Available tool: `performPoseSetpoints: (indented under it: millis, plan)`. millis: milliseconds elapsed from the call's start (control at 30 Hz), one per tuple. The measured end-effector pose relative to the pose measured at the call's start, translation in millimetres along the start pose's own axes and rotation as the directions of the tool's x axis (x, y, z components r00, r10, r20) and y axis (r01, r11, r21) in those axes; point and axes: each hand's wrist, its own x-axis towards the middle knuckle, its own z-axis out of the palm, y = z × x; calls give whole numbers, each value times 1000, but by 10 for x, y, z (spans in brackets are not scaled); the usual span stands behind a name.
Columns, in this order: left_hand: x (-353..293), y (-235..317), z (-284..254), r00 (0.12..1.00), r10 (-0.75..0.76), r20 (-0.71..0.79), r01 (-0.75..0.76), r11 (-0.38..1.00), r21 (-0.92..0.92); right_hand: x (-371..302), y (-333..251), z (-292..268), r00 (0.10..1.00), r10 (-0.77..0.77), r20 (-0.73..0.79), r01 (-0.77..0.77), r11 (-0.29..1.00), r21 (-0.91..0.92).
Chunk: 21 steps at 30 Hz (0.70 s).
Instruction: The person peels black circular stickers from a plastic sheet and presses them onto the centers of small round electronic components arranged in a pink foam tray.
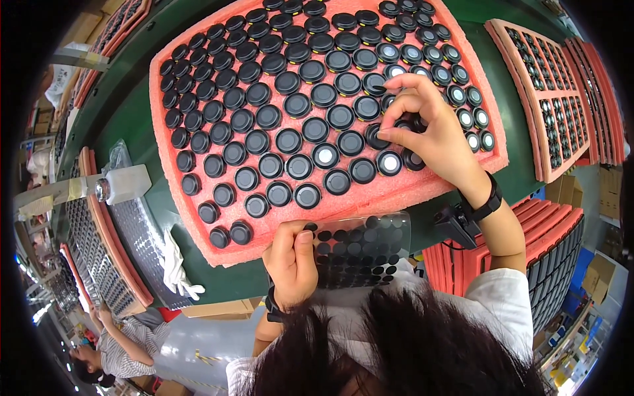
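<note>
Rows of black round caps (288,141) stand in a pink foam tray (218,254). Most tops are dark; several, mainly on the right, show white or silvery discs. My right hand (429,125) is over the tray's right side, its thumb and a bent finger closed at the edge of one black cap (375,136). At its raised index fingertip is a small dark disc (379,88), seen edge-on. By the tray's near edge, my left hand (290,264) pinches the corner of a clear sheet (403,231) carrying rows of black round stickers (356,251).
The tray lies on a green table (162,228). To the left are a white glove (174,264), a translucent bottle (129,183) and more filled trays. Foam trays (555,105) are stacked at right, with others (515,244) beside my right arm. Another person (125,343) works at lower left.
</note>
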Motion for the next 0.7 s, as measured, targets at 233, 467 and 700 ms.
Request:
performPoseSetpoints:
  millis: [233, 467, 700]
  plan:
    - [-2, -11, -10, 1000, -13, 20, 13, 1000, -3, -39, -12, 48, 998, -69, -14, 64, 976, -207]
    - [14, 31, -12, 1000, 14, 12, -14, 1000, 16, 90, -100, 49, 924, -367, -111, 327, 905, -272]
    - [9, -2, -33, 999, 16, 48, -16, 1000, -6, 154, -233, 265, 987, -104, 124, 97, 993, 63]
